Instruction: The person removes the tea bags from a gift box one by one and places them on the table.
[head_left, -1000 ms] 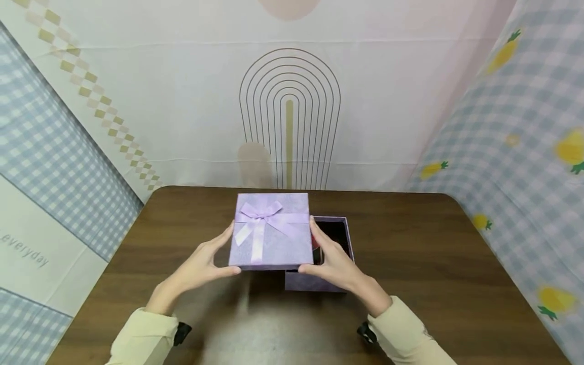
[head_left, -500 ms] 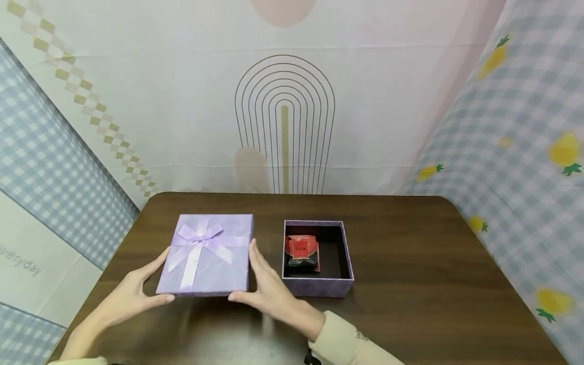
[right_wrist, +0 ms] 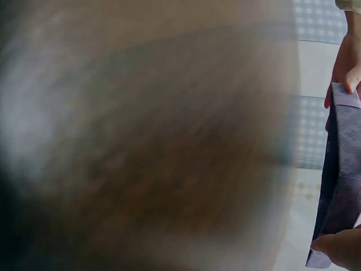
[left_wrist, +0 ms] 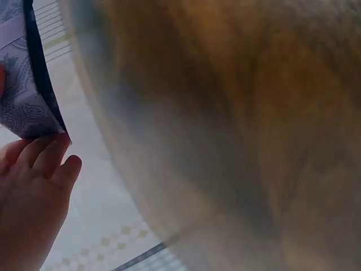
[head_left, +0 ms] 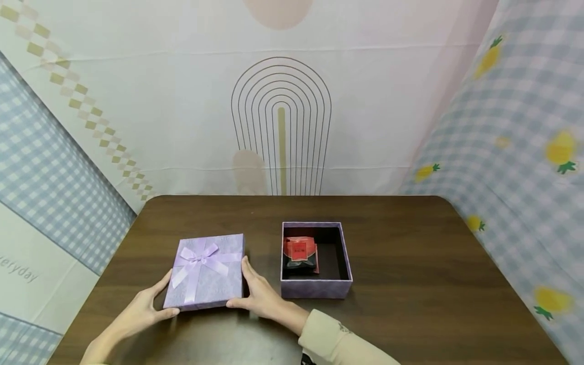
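Note:
A square lavender box lid [head_left: 214,284] with a ribbon bow is held between both hands at the left of the table in the head view. My left hand [head_left: 143,310] grips its left edge, thumb at the near corner. On the opposite side my right hand [head_left: 260,296] grips the right edge, thumb along the front. To the right stands the matching open box [head_left: 316,289], dark inside, with a red and black packet [head_left: 299,255] in its left half. Both wrist views catch the lid's side and dark underside, with fingertips at its rim.
The brown wooden table [head_left: 410,284] has a back edge against a white printed cloth [head_left: 365,111]. Checked blue cloth hangs on both sides, the right one [head_left: 515,203] with yellow pineapples.
Both hands have carried the lid left, off the open box, then lowered it toward the table. The box and the red and black packet have come into full view.

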{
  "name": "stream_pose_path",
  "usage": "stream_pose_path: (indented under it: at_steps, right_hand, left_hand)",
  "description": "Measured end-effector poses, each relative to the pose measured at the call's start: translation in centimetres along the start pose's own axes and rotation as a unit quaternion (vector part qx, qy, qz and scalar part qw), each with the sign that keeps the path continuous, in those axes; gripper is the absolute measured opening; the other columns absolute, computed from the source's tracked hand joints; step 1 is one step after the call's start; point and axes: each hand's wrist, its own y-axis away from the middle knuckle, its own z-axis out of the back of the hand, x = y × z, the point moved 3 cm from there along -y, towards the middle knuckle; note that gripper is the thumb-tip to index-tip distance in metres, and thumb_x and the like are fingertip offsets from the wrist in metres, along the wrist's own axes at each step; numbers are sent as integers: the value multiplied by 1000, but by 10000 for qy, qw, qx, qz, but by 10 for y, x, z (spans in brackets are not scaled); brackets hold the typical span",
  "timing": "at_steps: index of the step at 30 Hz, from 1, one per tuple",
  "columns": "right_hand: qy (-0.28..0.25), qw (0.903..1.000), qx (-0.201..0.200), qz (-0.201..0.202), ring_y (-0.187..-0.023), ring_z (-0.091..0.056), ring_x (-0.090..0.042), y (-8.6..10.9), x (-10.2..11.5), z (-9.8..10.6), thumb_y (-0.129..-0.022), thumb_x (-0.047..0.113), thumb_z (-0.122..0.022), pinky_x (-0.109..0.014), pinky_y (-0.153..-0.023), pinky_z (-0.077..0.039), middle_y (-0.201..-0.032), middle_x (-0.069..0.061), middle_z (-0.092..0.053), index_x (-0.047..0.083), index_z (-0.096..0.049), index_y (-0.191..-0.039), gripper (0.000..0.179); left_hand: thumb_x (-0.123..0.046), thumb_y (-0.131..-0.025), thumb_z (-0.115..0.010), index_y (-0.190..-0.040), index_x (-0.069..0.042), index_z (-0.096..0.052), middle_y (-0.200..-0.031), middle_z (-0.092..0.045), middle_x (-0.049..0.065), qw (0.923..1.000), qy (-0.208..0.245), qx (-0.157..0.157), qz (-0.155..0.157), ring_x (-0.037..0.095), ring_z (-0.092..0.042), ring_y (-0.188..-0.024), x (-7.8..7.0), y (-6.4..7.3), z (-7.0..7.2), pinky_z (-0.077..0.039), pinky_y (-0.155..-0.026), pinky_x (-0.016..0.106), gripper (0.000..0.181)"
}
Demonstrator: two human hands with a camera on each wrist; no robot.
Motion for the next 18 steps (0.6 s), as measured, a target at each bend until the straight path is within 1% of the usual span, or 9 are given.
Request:
stream_pose_path:
  at_steps: [2, 6, 7, 9, 11, 13, 15, 16, 18]
  right_hand:
    - [34, 9999, 31, -100, -133, -24, -30, -1, -4, -2, -75, 31, -74, -34, -108, -24, -148, -24, -14, -10, -14, -141, 98]
    - [154, 9992, 160, -318, -133, -27, -31, 1, -8, -4, -75, 27, -75, -34, -108, -25, -147, -24, -19, -11, -19, -140, 94]
    - [190, 9988, 207, -392, -132, -28, -31, 1, -9, -4, -76, 27, -74, -34, -107, -25, -147, -23, -20, -11, -20, -140, 92]
    - [291, 9977, 295, -530, -131, -30, -31, 2, -10, -5, -76, 26, -73, -33, -107, -27, -146, -22, -23, -9, -22, -140, 89]
    - [412, 9962, 378, -665, -130, -33, -29, 2, -11, -6, -77, 26, -73, -31, -106, -28, -146, -20, -26, -8, -24, -140, 87]
    - [437, 9954, 442, -733, -130, -33, -29, 2, -12, -7, -77, 25, -72, -31, -106, -29, -146, -20, -27, -7, -25, -140, 86]
    - [445, 9949, 485, -770, -130, -34, -29, 1, -14, -7, -77, 25, -72, -31, -106, -29, -145, -20, -27, -7, -25, -140, 85]
    - [415, 9949, 495, -778, -130, -33, -29, 1, -15, -7, -77, 24, -72, -31, -106, -28, -145, -20, -27, -8, -24, -140, 85]
    - [379, 9950, 501, -782, -131, -32, -29, 0, -16, -6, -77, 24, -72, -31, -106, -28, -145, -21, -26, -8, -24, -140, 85]
  left_hand:
    - [-20, -74, -75, -137, 15, -21, -129, -34, 41, 10000, 47, 73, 33, 55, -38, -114, 2, -1, -4, -34, -87, 62, 91]
    - [-22, -72, -76, -137, 15, -22, -128, -36, 40, 9999, -2, 109, 25, 52, -39, -114, 5, -3, -10, -35, -87, 60, 92]
    - [-21, -72, -76, -137, 15, -22, -129, -36, 39, 9999, -18, 108, 30, 51, -39, -115, 5, -4, -10, -35, -88, 59, 92]
    - [-21, -71, -76, -138, 13, -22, -130, -37, 38, 9999, -83, 120, 74, 48, -38, -117, 7, -5, -12, -38, -91, 51, 93]
    - [-20, -71, -76, -138, 13, -20, -131, -35, 38, 9998, -74, 171, 89, 48, -36, -118, 8, -5, -13, -36, -93, 50, 93]
    - [-20, -71, -76, -138, 13, -22, -131, -36, 37, 9997, -130, 168, 123, 46, -37, -119, 9, -5, -15, -37, -96, 38, 92]
    - [-18, -71, -76, -137, 14, -23, -130, -37, 38, 9997, -136, 179, 96, 47, -37, -118, 10, -5, -17, -36, -96, 26, 91]
    - [-17, -71, -76, -136, 16, -24, -129, -37, 39, 9997, -136, 187, 50, 47, -38, -118, 11, -6, -18, -35, -96, 26, 89]
    - [-16, -71, -75, -134, 19, -25, -129, -37, 39, 9996, -123, 240, 57, 47, -38, -118, 12, -7, -21, -31, -94, 15, 87]
